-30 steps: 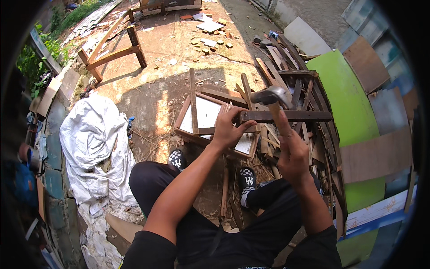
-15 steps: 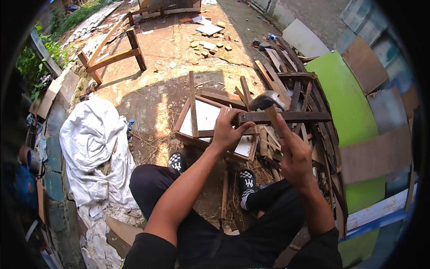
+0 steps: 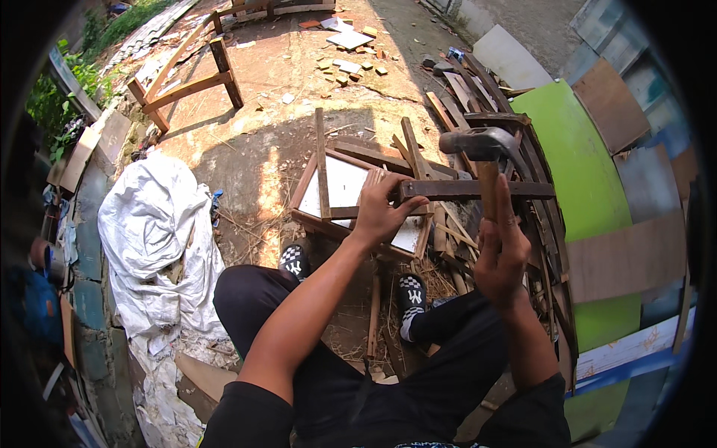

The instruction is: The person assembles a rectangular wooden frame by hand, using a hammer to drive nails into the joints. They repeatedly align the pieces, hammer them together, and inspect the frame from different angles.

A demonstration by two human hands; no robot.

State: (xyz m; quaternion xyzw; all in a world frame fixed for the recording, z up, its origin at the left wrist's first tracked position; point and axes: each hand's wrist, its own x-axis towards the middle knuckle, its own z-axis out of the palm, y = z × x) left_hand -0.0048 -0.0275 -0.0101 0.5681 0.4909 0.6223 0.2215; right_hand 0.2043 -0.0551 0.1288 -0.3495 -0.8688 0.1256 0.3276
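My left hand (image 3: 382, 210) grips the near end of a dark wooden slat (image 3: 478, 189) held level in front of me. My right hand (image 3: 502, 250) is closed round the wooden handle of a claw hammer (image 3: 478, 142), whose grey steel head is raised just above the slat. Below the slat a wooden frame with white panels (image 3: 340, 187) lies on the ground. My two shoes with checkered toes (image 3: 296, 261) stand at its near edge.
A heap of scrap timber (image 3: 455, 89) lies behind the frame. A green board (image 3: 590, 179) and other panels lean at the right. White sheeting (image 3: 153, 224) is crumpled at the left. A wooden trestle (image 3: 187, 78) stands at the far left on the concrete.
The hammer came down toward the slat half a second ago and is now lifted above it again. My left hand has kept its grip on the slat.
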